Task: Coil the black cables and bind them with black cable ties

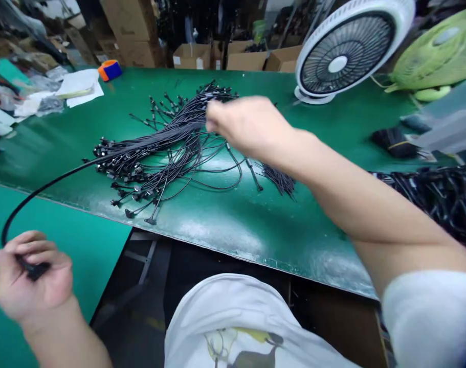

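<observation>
Two hands: one left hand (35, 278), one right hand (244, 122). One lone cable (52, 181) at the left hand. One heap of cables (179, 125), dozens in number, too tangled for an exact count. One bunch of thin strips (279, 180), one dark bundle (392, 142) and one black pile (443, 204). One white fan (337, 64), plus one yellow-green rounded thing (436, 51). One orange-and-blue roll (110, 70). Two green surfaces: one dark worktop (225, 225), one lighter worktop (64, 225). At least three open boxes (192, 54). Several papers (81, 84), overlapping, exact number unclear.
</observation>
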`<state>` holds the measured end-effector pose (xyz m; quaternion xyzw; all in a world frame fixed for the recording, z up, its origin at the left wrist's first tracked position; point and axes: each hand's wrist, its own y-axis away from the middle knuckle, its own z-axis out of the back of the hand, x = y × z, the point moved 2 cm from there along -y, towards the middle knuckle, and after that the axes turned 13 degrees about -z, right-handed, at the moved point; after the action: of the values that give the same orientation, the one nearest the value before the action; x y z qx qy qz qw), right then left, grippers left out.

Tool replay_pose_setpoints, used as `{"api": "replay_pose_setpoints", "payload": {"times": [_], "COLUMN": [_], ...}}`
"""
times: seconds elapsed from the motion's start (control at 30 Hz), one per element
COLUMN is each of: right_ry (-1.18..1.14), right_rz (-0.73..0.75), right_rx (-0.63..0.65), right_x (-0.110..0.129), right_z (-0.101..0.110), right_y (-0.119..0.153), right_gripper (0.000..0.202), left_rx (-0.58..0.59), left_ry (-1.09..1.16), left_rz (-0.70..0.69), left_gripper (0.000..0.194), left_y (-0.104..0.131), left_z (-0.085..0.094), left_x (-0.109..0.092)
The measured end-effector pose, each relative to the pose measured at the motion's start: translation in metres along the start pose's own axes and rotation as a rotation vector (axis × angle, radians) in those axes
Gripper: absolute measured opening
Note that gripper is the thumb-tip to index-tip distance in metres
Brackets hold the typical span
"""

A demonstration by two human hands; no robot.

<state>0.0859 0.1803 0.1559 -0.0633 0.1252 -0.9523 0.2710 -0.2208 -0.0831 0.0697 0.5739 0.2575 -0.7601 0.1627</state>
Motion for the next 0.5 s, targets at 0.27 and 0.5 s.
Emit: {"api": "replay_pose_setpoints", "payload": {"times": [0.27,0.5], "right_ry": [-0.159,-0.363], "right_rz": [0.346,0.025], "right_rx": [0.544,0.373], "right_x": [0.044,-0.049], "right_z": [-0.045,-0.059], "right_y": [0.124,0.108], "right_gripper": [0.020,0.024], "left_rx": [0.646,0.848], "left_ry": [0.147,0.617], "left_rz": [-0.096,0.363], "left_gripper": [0.033,0.034], "left_y": [0.042,0.030], "left_z": [-0.170,-0.170], "left_x": [0.000,0.010]}}
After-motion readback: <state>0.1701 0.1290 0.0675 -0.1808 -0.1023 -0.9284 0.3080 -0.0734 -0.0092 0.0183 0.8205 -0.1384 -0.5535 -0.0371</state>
